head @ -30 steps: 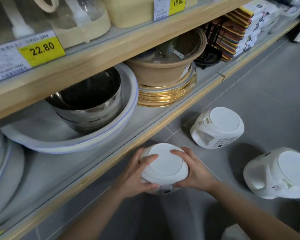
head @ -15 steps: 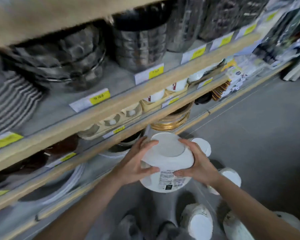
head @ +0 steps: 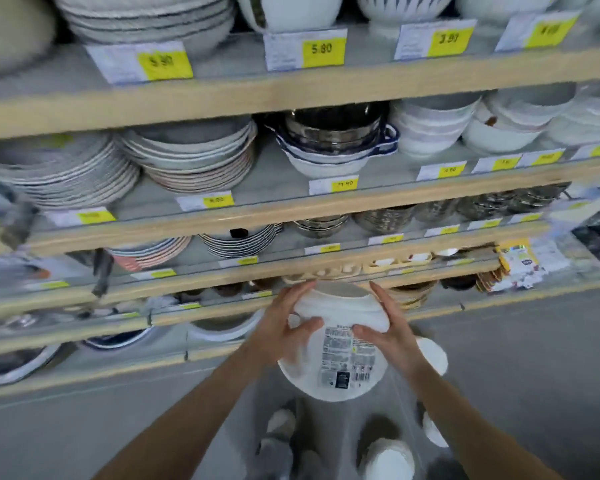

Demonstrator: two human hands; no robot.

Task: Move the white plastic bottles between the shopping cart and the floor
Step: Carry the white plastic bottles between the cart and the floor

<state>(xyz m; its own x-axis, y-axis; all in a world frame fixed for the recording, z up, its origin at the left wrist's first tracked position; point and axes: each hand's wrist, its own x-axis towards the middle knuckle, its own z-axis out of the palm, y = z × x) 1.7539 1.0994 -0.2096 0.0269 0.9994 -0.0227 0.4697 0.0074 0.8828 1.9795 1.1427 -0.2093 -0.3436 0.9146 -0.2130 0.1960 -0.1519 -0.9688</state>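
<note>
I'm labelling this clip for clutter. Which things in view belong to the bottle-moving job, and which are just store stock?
Job: white bottle gripped by left hand and right hand; other white bottles on the floor.

Bystanders: plate stacks, bowls, price tags, wooden shelves.

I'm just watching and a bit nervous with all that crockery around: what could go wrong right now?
Two risks, as a judgement. The left hand and right hand grip the white bottle only by its sides near the top, so it might slip and drop. More white bottles on the floor stand close below near the person's feet, so a step could knock one over.
</note>
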